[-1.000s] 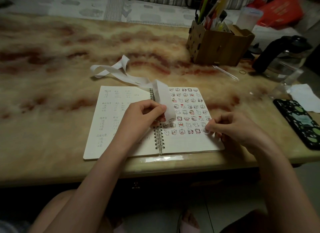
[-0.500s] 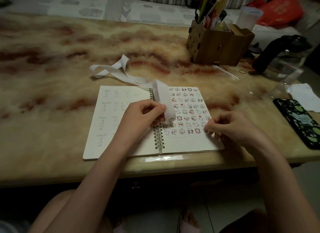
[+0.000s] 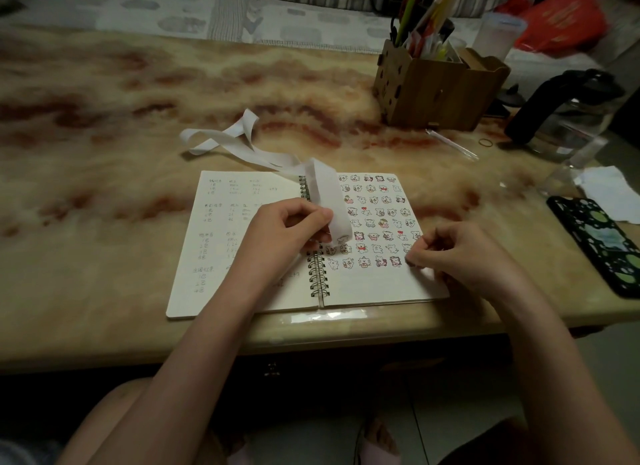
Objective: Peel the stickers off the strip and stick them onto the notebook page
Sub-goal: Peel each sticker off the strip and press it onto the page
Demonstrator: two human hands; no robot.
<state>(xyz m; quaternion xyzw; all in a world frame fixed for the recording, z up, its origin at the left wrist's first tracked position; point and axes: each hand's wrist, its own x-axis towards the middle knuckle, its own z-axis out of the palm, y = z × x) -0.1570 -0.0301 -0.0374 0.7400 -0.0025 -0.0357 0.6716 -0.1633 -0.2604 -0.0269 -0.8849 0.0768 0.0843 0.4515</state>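
Pinched between the thumb and fingers of the left hand [image 3: 291, 232] is the white strip [image 3: 325, 194], close to its lower end. One small cartoon sticker [image 3: 343, 239] is seen on that end, just past the fingertips. From the hand the strip is bent up and over the spiral rings [image 3: 318, 281], and the rest of it is laid in loose loops on the table [image 3: 104, 257] behind the notebook [image 3: 374, 288].

The notebook is spread open and flat near the front edge of the table. Its right page is filled with rows of little cartoon stickers [image 3: 375, 222], some with bits of red. The bottom part of that page is bare. The right hand [image 3: 460, 253] is curled, and its fingertips [image 3: 410, 261] are set down on the page at the right end of the lowest row. Whether a sticker is held under them cannot be told.

The left page [image 3: 221, 222] is covered with handwriting in short lines and columns. It is too small and faint to be read.

Farther back on the right, a wooden box [image 3: 436, 94] is stuffed with pens [image 3: 426, 18]. No word or brand can be read on it. A clear pen [image 3: 452, 144] and a rubber band [image 3: 485, 142] are left just in front of the box. A glass jug with a black handle [image 3: 568, 118] is placed at the right side, with a crumpled white paper [image 3: 609, 191] near it. A phone [image 3: 602, 246] in a black case with green spots is laid at the right edge.
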